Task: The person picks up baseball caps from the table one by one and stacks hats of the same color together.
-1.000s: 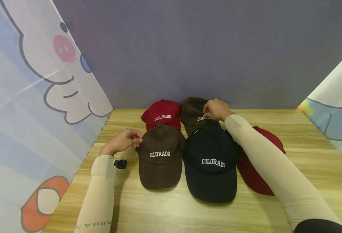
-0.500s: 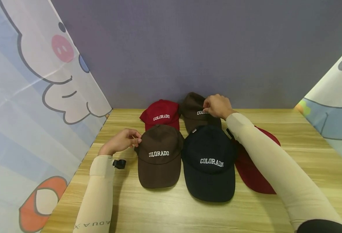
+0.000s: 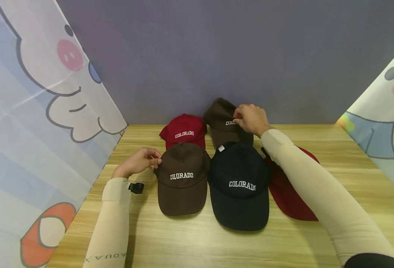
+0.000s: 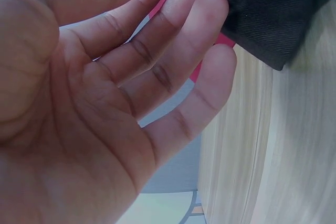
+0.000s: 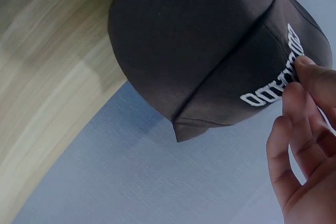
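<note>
At the back, my right hand [image 3: 251, 118] pinches the crown of a dark brown baseball cap [image 3: 225, 136] between thumb and fingertips. That cap's crown stands up against the grey wall, and its white COLORADO lettering [image 5: 268, 93] runs under the fingers in the right wrist view. My left hand [image 3: 139, 162] holds the left side of the front brown cap [image 3: 182, 197] with thumb and forefinger. The other fingers [image 4: 178, 45] stay loosely extended beside the dark fabric [image 4: 268, 19] in the left wrist view; the pinch point is mostly cut off there.
A black cap [image 3: 240, 208] lies beside the front brown one. Behind stands a dark red cap [image 3: 185, 128]; another red cap [image 3: 291, 197] lies partly under my right forearm. The wooden table [image 3: 170, 242] meets a grey wall [image 3: 197, 56], with cartoon-printed curtains [image 3: 12, 149] at both sides.
My right hand has moved up slightly, raising the crown of the back brown cap higher against the wall. My left hand keeps its hold on the front brown cap. The view has shifted a little.
</note>
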`<action>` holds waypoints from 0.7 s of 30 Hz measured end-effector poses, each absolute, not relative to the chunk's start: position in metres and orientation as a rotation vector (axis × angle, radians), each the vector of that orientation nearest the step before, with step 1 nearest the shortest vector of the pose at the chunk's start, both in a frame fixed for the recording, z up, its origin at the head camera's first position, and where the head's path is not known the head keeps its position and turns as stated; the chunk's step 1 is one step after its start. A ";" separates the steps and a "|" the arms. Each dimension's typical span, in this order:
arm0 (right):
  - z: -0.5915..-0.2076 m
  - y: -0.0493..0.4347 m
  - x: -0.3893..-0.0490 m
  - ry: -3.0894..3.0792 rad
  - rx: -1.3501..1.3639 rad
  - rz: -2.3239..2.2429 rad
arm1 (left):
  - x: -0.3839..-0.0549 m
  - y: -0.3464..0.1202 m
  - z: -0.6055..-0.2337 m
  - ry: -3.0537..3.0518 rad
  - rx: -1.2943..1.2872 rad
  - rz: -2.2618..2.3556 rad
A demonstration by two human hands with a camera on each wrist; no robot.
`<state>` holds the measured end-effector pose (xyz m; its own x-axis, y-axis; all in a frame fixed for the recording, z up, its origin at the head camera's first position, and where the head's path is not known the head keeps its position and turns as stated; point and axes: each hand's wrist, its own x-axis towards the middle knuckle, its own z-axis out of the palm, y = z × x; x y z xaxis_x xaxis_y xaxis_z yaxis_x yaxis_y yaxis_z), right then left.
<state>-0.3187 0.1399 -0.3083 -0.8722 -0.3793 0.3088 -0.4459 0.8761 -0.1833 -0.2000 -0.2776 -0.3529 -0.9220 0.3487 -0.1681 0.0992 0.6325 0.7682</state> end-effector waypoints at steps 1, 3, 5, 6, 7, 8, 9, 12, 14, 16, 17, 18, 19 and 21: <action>-0.307 0.139 -0.318 -2.765 0.625 0.369 | -0.200 -0.278 -0.353 2.555 0.362 1.175; -0.305 0.138 -0.316 -2.728 0.629 0.376 | -0.200 -0.278 -0.352 2.555 0.374 1.172; -0.304 0.137 -0.314 -2.691 0.626 0.384 | -0.200 -0.278 -0.352 2.554 0.386 1.169; -0.303 0.137 -0.313 -2.673 0.624 0.388 | -0.199 -0.278 -0.352 2.551 0.393 1.168; -0.303 0.137 -0.313 -2.655 0.623 0.390 | -0.199 -0.277 -0.352 2.549 0.398 1.167; -0.303 0.136 -0.312 -2.636 0.625 0.394 | -0.199 -0.277 -0.352 2.548 0.402 1.165; -0.303 0.136 -0.312 -2.616 0.625 0.399 | -0.199 -0.277 -0.352 2.546 0.404 1.164; -0.301 0.135 -0.311 -2.545 0.630 0.431 | -0.197 -0.277 -0.350 2.543 0.409 1.162; -0.300 0.136 -0.311 -2.498 0.633 0.459 | -0.197 -0.277 -0.350 2.543 0.414 1.162; -0.298 0.136 -0.310 -2.462 0.637 0.477 | -0.197 -0.277 -0.350 2.543 0.417 1.160; -0.297 0.137 -0.310 -2.449 0.638 0.483 | -0.197 -0.277 -0.350 2.543 0.420 1.158; -0.296 0.137 -0.309 -2.438 0.639 0.488 | -0.197 -0.277 -0.350 2.544 0.423 1.156; -0.295 0.137 -0.309 -2.429 0.640 0.490 | -0.197 -0.277 -0.351 2.544 0.426 1.154; -0.293 0.138 -0.308 -2.413 0.638 0.499 | -0.197 -0.278 -0.351 2.540 0.436 1.157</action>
<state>-0.3083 0.1381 -0.2929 -0.7128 -0.3243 0.6220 -0.5444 0.8148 -0.1991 -0.1975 -0.2776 -0.3510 -0.9039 0.3982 -0.1562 0.1434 0.6262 0.7664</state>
